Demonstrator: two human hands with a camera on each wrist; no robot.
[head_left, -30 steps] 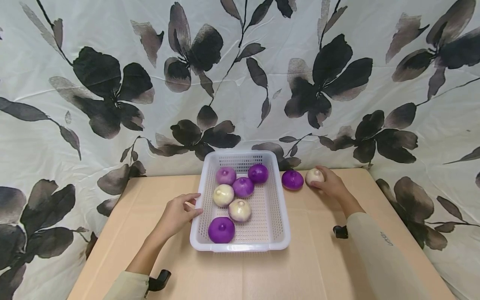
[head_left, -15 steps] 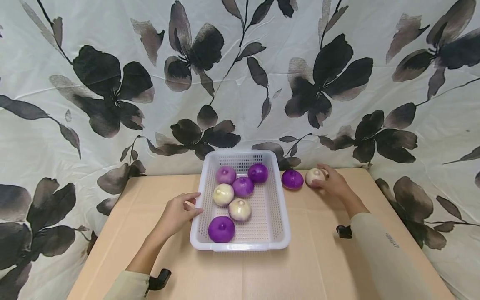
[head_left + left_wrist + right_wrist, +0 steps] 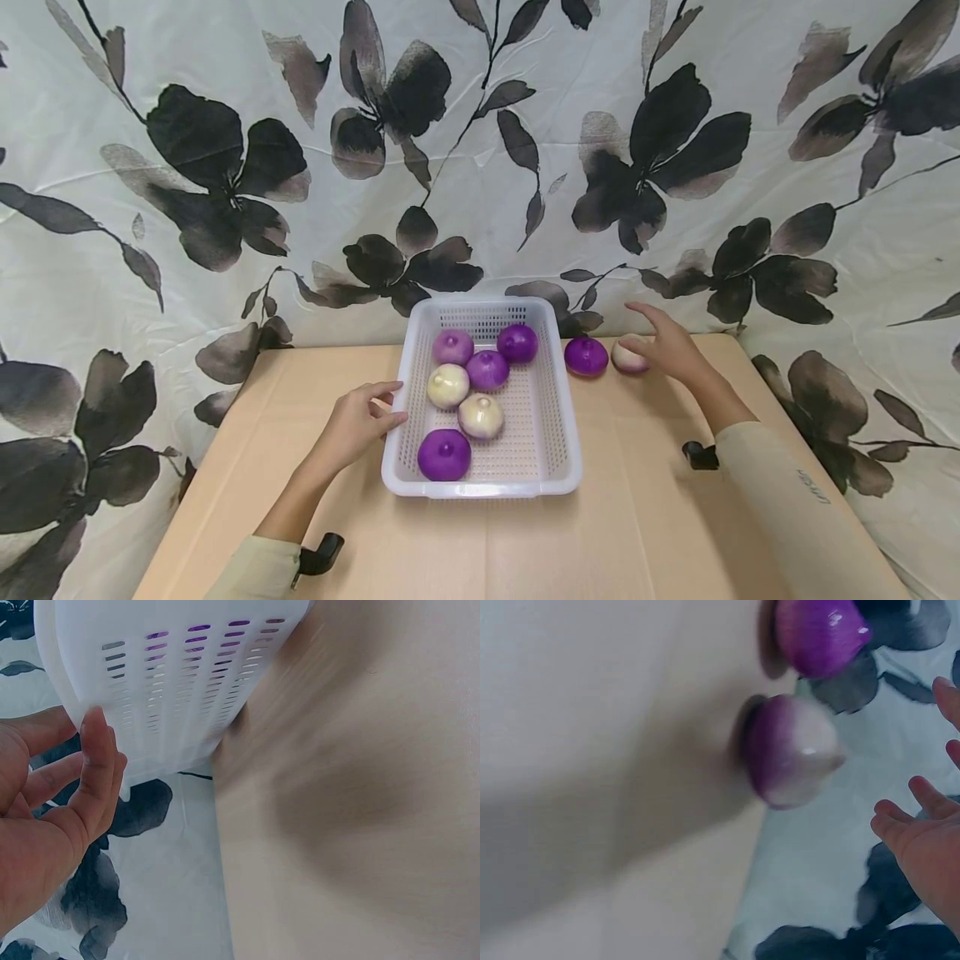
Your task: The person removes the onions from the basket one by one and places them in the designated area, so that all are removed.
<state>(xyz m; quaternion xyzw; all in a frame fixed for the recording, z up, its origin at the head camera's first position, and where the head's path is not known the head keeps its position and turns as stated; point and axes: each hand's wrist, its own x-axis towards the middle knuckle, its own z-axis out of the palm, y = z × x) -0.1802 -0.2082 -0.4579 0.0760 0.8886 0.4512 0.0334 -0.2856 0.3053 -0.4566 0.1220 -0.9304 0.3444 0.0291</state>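
Note:
My left hand (image 3: 363,425) holds the left rim of a white perforated plastic basket (image 3: 566,433), fingertips against its edge; the left wrist view shows them at the outer wall (image 3: 150,712). Inside the basket lie several peeled onions, purple ones such as the front onion (image 3: 444,455) and whitish ones such as the middle onion (image 3: 481,417). My right hand (image 3: 671,346) is spread just above and behind a white-and-purple onion (image 3: 791,750). In the right wrist view its fingers are apart from that onion. A purple onion (image 3: 586,357) sits between it and the basket.
The onions and basket stand on a light wooden-looking table (image 3: 525,550). A white cloth (image 3: 480,192) with dark flower print hangs right behind the table's back edge. Black wrist cameras, such as the left camera (image 3: 321,554), hang below both cuffs.
My right hand has let go of the white-and-purple onion, its fingers spreading and rising away from it. That onion now shows its purple side. The left hand stays at the basket rim.

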